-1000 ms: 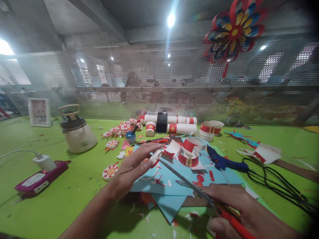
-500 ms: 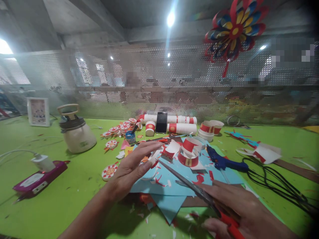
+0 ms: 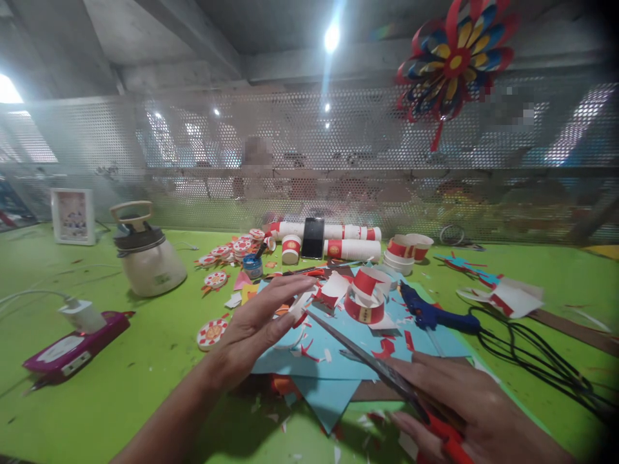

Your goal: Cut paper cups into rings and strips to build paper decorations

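My right hand [image 3: 469, 406] grips a pair of red-handled scissors [image 3: 355, 345], the blades parted and pointing up and left. Between the thumb and fingers of my left hand [image 3: 256, 322] is a small white and red paper piece [image 3: 300, 308], mostly covered by the hand. The upper blade's tip comes close to this piece; whether they touch I cannot tell. Below both hands lie light blue paper sheets [image 3: 333, 367] strewn with red and white scraps. Cut paper cup rings [image 3: 363, 310] sit on the sheets, just beyond the scissors.
A blue glue gun [image 3: 438, 317] with a coiled black cable lies right. Stacked paper cups [image 3: 355, 250], a phone [image 3: 313, 238] and a blue paint jar [image 3: 252, 265] stand at the back. On the left are round red-and-white paper pieces [image 3: 213, 333], a jug [image 3: 149, 258] and a purple power strip [image 3: 80, 348].
Both hands keep nearly the same place and grip. The thumb of my right hand has shifted slightly at the scissor handle, and the view has moved a little.
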`<state>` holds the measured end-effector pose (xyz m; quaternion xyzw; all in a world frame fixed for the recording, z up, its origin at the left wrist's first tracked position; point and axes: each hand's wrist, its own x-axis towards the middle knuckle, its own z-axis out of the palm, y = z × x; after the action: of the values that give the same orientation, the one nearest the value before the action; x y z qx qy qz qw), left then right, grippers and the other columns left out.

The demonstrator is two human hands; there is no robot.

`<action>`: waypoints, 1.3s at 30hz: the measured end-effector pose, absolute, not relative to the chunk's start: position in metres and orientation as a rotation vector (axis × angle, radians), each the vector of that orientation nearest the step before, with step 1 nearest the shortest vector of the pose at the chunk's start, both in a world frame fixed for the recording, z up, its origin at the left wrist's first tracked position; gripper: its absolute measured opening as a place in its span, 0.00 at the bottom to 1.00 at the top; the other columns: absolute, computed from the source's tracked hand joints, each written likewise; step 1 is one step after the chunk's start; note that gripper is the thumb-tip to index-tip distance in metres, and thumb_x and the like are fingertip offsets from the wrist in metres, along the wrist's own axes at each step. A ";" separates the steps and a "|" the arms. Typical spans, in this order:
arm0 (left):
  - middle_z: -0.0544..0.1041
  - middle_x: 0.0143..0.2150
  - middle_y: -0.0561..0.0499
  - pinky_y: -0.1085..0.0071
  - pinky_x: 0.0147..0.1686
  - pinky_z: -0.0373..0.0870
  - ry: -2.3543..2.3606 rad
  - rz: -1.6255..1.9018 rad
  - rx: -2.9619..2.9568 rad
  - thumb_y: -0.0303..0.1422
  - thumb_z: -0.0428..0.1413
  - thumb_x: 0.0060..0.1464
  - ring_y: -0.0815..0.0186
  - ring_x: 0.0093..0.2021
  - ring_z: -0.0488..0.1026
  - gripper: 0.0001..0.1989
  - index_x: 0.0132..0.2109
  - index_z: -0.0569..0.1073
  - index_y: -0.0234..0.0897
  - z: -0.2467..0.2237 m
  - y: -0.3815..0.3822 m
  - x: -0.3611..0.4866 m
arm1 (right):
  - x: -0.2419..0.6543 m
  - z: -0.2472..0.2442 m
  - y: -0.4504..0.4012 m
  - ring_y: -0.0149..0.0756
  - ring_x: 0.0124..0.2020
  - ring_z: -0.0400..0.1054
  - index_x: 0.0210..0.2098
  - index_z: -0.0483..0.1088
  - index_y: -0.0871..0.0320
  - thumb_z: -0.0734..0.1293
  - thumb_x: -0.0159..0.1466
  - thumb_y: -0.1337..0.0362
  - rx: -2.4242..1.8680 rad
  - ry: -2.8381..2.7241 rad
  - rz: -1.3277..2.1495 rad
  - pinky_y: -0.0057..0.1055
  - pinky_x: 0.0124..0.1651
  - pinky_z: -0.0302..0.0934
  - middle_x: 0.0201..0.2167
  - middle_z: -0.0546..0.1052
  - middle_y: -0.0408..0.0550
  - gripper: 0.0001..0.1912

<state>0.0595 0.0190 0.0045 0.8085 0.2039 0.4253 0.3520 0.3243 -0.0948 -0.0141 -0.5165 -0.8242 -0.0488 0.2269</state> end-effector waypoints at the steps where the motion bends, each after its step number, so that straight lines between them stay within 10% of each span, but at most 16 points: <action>1: 0.65 0.62 0.56 0.65 0.62 0.51 0.531 1.097 2.088 0.32 0.49 0.61 0.62 0.64 0.55 0.19 0.58 0.66 0.52 0.004 0.019 0.059 | 0.324 -0.014 -0.094 0.41 0.31 0.75 0.48 0.73 0.57 0.68 0.58 0.59 -1.411 -2.267 -0.124 0.33 0.32 0.71 0.33 0.80 0.51 0.19; 39: 0.67 0.60 0.51 0.62 0.51 0.62 0.503 1.054 1.733 0.35 0.50 0.59 0.55 0.58 0.62 0.18 0.56 0.69 0.49 -0.008 0.031 0.055 | 0.312 0.014 -0.090 0.34 0.26 0.70 0.30 0.74 0.54 0.61 0.57 0.70 -1.546 -2.141 0.546 0.26 0.29 0.63 0.25 0.77 0.41 0.10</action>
<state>0.0550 0.0314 -0.0076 0.7171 0.2083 0.4361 0.5022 0.3116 -0.0902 0.0144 -0.5592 -0.7744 0.1976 0.2204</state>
